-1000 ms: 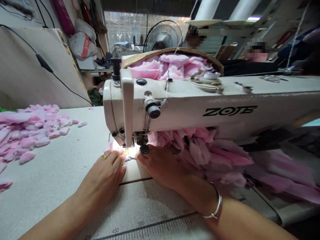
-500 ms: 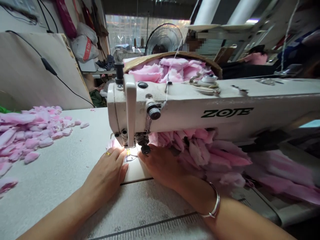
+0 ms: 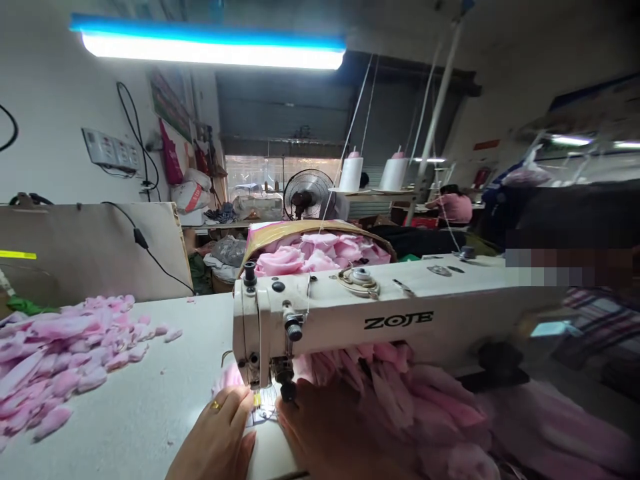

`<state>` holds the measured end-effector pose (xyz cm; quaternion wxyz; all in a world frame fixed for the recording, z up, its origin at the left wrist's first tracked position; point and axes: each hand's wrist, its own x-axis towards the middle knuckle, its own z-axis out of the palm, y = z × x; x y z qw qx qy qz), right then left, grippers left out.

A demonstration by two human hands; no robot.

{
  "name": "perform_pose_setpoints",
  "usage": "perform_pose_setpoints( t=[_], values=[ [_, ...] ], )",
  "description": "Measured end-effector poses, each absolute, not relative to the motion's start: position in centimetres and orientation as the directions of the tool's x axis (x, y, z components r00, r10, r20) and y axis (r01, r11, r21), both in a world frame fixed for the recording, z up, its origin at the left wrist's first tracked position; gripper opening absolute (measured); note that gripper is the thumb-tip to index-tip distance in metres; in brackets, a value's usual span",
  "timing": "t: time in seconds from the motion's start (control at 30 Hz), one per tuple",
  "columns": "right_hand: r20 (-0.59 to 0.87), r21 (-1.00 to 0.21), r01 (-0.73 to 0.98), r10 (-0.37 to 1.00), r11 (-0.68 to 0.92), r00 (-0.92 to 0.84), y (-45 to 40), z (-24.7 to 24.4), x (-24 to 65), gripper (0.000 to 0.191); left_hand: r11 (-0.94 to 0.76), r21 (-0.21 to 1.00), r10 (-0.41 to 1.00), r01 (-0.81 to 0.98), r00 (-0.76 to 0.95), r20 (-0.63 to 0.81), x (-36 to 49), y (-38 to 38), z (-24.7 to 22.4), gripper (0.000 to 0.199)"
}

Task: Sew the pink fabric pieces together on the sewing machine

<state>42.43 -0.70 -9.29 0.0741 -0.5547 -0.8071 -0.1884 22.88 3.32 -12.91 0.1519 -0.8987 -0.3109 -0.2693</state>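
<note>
My left hand (image 3: 220, 427), with a ring on one finger, lies on the machine bed left of the needle. Its fingers are nearly straight and its thumb apart, with the fingertips at a small piece of pink fabric (image 3: 227, 379). On the other side of the presser foot, my right hand (image 3: 330, 423) is closed at the edge of the bunched pink fabric (image 3: 395, 390), its fingertips partly hidden. Both hands are under the head of a white ZOJE sewing machine (image 3: 325, 340), where a lamp lights the needle area. The fabric spreads right beneath the machine arm.
Many pink fabric pieces (image 3: 75, 353) are heaped on the table's left. Behind the machine stands a container (image 3: 260, 233) of pink fabric. Thread cones (image 3: 351, 173), a fan (image 3: 307, 193) and a board (image 3: 100, 247) are farther back. A person (image 3: 455, 205) sits at the back right.
The view has tilted up, so the machine and hands appear lower and a ceiling lamp has come into sight. Both hands have kept their places beside the needle.
</note>
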Motion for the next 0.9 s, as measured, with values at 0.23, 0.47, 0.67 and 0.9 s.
perform_pose_setpoints(
  t=[0.23,0.47,0.67,0.9],
  values=[
    [0.331,0.244,0.914,0.857,0.326,-0.394,-1.1,-7.6,42.4,0.005,-0.764,-0.080,0.483,0.640,0.650,0.587,22.7,3.8,-13.6,0.049],
    [0.406,0.307,0.890,0.799,0.337,-0.443,-0.8,-9.4,43.2,0.007,-0.747,0.014,0.606,0.665,0.671,0.427,22.7,3.8,-13.7,0.050],
    [0.555,0.359,0.885,0.694,0.297,-0.458,-0.6,-9.1,42.9,0.015,-0.723,0.134,0.683,0.677,0.675,0.279,22.7,4.4,-13.9,0.053],
    [0.488,0.333,0.887,0.746,0.319,-0.452,-1.2,-7.5,42.7,0.011,-0.693,0.182,0.720,0.697,0.663,0.205,22.9,4.4,-13.9,0.054]
  ],
)
